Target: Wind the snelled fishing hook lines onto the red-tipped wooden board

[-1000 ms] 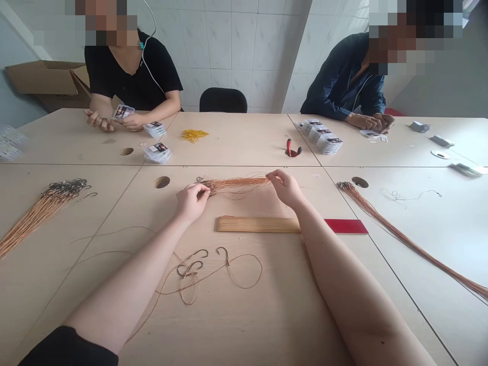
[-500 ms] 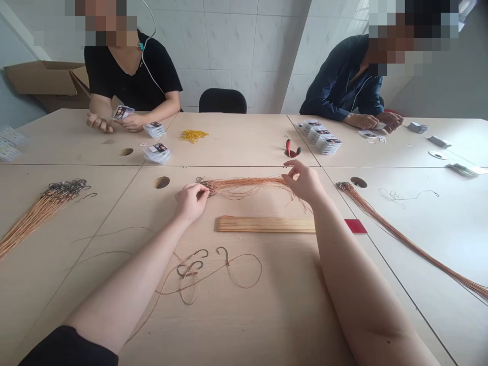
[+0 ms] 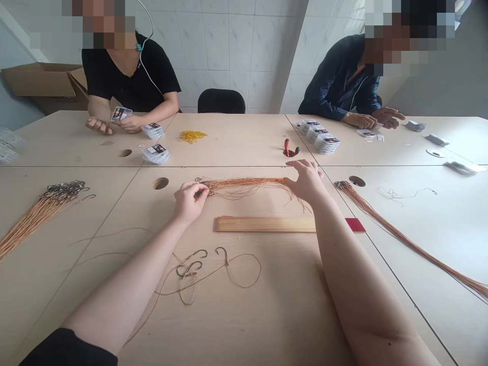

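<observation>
A bundle of orange-brown fishing line (image 3: 249, 183) lies across the table, with dark fish hooks at its left end. My left hand (image 3: 190, 201) is closed in a pinch on those hooks, which it partly covers. At the right end of the bundle my right hand (image 3: 306, 182) is open, thumb and fingers apart around the lines; whether it touches them I cannot tell. Loose line ends hang just below it. Below the bundle lies a stack of thin wooden strips (image 3: 263, 224), partly behind my right forearm. Nearer me are a few loose hooks (image 3: 222, 254) on curled lines.
More hooked line bundles lie at left (image 3: 36, 213) and right (image 3: 400, 236). Red-handled pliers (image 3: 287, 147) stand in a table hole. Yellow pieces (image 3: 192, 136) and card stacks (image 3: 319, 136) lie farther back. Two people sit opposite, handling cards.
My right hand's fingers have spread a little more at the bundle's right end. My left hand keeps its pinch. The right-hand person opposite has shifted a hand.
</observation>
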Tool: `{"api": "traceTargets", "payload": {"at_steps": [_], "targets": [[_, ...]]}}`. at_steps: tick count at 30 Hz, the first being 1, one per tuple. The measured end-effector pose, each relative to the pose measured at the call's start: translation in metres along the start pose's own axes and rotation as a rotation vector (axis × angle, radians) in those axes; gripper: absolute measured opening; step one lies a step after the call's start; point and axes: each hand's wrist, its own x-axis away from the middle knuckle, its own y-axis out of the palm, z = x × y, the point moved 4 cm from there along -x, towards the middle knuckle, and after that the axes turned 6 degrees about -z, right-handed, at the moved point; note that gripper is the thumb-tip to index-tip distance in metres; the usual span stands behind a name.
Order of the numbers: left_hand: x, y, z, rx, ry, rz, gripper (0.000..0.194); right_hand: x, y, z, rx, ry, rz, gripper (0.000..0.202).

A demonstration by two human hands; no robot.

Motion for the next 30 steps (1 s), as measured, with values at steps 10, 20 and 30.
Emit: {"api": "traceTargets", "payload": {"at_steps": [10,20,30], "targets": [[0.000,-0.004,-0.010,-0.046,-0.169,0.012,0.019,0.005,0.020,-0.009,0.020,-0.099,-0.043,0.039],[0.000,0.000,-0.007,-0.121,-0.139,-0.055,0.051,0.010,0.056,-0.021,0.069,-0.175,-0.159,0.049],[0.004,0.000,0.003,-0.322,-0.128,-0.302,0.075,0.013,0.074,-0.038,0.125,-0.246,-0.327,0.060]]}}
